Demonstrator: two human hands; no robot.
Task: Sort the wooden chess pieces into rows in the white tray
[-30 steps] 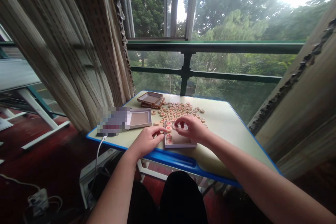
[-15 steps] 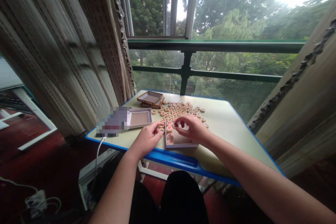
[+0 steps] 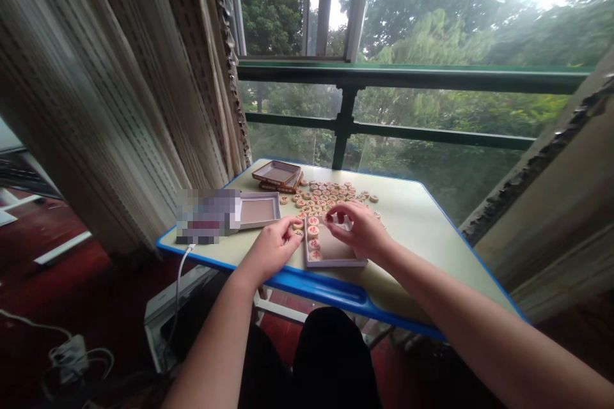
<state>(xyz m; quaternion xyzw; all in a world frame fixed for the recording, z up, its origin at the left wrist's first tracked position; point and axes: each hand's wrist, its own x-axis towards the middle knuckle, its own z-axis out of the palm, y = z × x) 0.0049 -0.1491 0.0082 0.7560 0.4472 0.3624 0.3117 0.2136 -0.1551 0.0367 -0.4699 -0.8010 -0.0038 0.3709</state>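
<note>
A shallow open box (image 3: pixel 337 263) sits near the table's front edge, with a column of round Chinese chess pieces (image 3: pixel 313 231) with red characters along its left side. Over the box's far part, my right hand (image 3: pixel 359 227) pinches one more piece (image 3: pixel 329 218) between thumb and fingers. My left hand (image 3: pixel 274 246) rests just left of the box, thumb and index finger closed around a piece (image 3: pixel 298 233) beside its wall. Many loose pieces (image 3: pixel 319 195) lie face up in a cluster behind the box, partly hidden by my right hand.
An open tray-like lid (image 3: pixel 259 225) lies at the left beside a blurred-out object (image 3: pixel 208 217) with a white cable (image 3: pixel 178 281). Two brown-edged shallow boxes (image 3: pixel 277 172) are stacked at the back left. The table (image 3: pixel 417 236) has a blue rim and stands before a railed window.
The view has shifted slightly. My right hand has moved a little toward the box's far edge with its piece; my left hand stays beside the box.
</note>
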